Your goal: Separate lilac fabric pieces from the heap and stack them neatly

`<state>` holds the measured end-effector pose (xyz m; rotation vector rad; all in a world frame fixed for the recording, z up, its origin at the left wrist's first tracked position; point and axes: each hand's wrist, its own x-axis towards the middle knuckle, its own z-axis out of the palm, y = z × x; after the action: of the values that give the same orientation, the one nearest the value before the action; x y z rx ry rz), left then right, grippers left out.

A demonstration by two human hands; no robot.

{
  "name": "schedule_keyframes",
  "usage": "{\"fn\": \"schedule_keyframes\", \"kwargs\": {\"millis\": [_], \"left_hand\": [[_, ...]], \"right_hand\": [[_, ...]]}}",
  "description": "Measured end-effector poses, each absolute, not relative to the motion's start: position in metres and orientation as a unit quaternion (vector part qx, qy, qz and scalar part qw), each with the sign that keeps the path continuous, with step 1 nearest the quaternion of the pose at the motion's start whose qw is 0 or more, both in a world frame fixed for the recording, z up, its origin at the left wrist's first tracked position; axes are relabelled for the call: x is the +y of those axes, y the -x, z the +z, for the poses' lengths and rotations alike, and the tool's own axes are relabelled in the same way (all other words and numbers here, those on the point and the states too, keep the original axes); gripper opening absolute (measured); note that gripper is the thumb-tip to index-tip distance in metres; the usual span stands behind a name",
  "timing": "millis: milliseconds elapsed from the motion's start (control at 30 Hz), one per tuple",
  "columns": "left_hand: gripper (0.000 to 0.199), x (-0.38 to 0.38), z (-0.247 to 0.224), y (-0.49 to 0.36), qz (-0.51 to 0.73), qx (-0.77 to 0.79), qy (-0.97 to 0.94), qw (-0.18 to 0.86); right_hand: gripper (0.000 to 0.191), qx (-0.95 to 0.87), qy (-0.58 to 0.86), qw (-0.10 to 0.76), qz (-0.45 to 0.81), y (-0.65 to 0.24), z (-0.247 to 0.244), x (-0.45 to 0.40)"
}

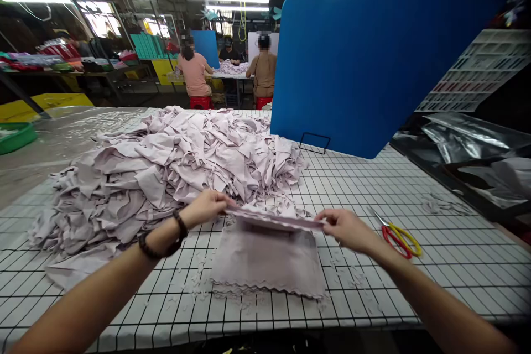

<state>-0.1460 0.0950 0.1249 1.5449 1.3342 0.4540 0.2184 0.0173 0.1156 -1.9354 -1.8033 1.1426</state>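
Between my two hands a pale lilac fabric piece [280,220] is stretched, seen nearly edge-on and a little blurred. My left hand [209,206] pinches its left end, and my right hand [343,228] pinches the right end. Just below it lies a neat stack of flat lilac fabric pieces [269,265] with scalloped front edges. Small fabric scraps [357,276] are scattered around the stack. A large loose heap of the same lilac cloth [178,160] rises behind and to the left. Red and yellow handled scissors [400,238] rest right of my right hand.
The table [456,271] has a white cover with a black grid. A blue board [357,72] stands at its back right on a black wire stand [315,142]. A green basin [16,137] is at far left, clear plastic [473,135] at right. People sit at a table beyond.
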Motion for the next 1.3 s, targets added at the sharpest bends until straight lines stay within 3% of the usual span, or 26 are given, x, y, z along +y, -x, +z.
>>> {"fn": "schedule_keyframes", "kwargs": {"millis": [200, 400, 567, 667, 733, 867, 933, 1067, 1200, 1300], "left_hand": [[0.030, 0.008, 0.056, 0.156, 0.167, 0.587, -0.641, 0.465], [0.033, -0.024, 0.052, 0.162, 0.210, 0.580, -0.680, 0.397], [0.031, -0.040, 0.055, 0.167, 0.162, 0.545, -0.753, 0.332], [0.032, -0.042, 0.066, 0.148, 0.191, 0.537, -0.789, 0.228], [0.028, -0.038, 0.074, 0.118, 0.237, 0.514, -0.798, 0.208], [0.027, -0.018, 0.070, 0.039, 0.269, 0.386, -0.781, 0.412], [0.030, -0.005, 0.055, 0.008, 0.257, 0.367, -0.713, 0.540], [0.045, 0.019, 0.024, -0.012, 0.193, 0.308, -0.526, 0.769], [0.049, 0.029, 0.013, -0.002, 0.205, 0.259, -0.416, 0.847], [0.057, 0.031, 0.016, 0.002, 0.204, 0.251, -0.366, 0.873]], "right_hand": [[0.031, -0.677, 0.693, 0.134, 0.209, -0.186, 0.052, -0.066], [0.035, -0.696, 0.695, 0.121, 0.132, -0.176, 0.046, -0.094], [0.036, -0.718, 0.668, 0.076, 0.182, -0.177, 0.053, -0.101], [0.033, -0.697, 0.664, 0.132, 0.237, -0.190, 0.068, -0.081], [0.032, -0.671, 0.689, 0.182, 0.203, -0.200, 0.072, -0.051], [0.035, -0.626, 0.720, 0.201, 0.223, -0.212, 0.058, 0.027], [0.036, -0.647, 0.686, 0.159, 0.293, -0.215, 0.047, 0.063], [0.020, -0.707, 0.625, 0.072, 0.323, -0.223, 0.042, 0.107], [0.007, -0.738, 0.629, 0.043, 0.241, -0.227, 0.050, 0.124], [0.009, -0.759, 0.627, 0.034, 0.172, -0.222, 0.052, 0.126]]}}
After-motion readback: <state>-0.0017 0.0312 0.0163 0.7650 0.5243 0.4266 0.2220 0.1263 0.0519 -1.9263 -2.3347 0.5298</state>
